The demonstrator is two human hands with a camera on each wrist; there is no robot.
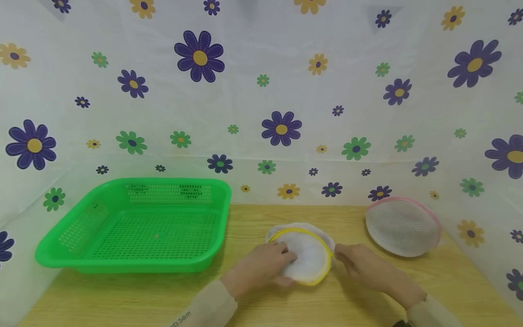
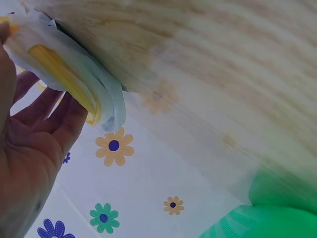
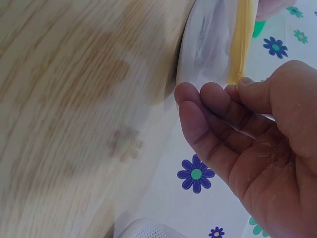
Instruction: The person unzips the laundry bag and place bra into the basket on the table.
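Yellow-trimmed white mesh bag (image 1: 304, 261) held low at the table (image 1: 249, 222), between 2 hands.
Left hand (image 1: 263, 264) has its grip on the bag's left side; right hand (image 1: 365, 265) — thumb against fingers — pinches the yellow trim (image 3: 241, 44) at the right edge. Green basket (image 1: 135, 263) stands to the left; a pink-trimmed mesh bag (image 1: 402, 227) sits to the right, beyond the right hand.

1 wht mesh bag (image 1: 306, 260) — round, w/ yellow trim (image 1: 316, 283) — on table (image 1: 298, 309)
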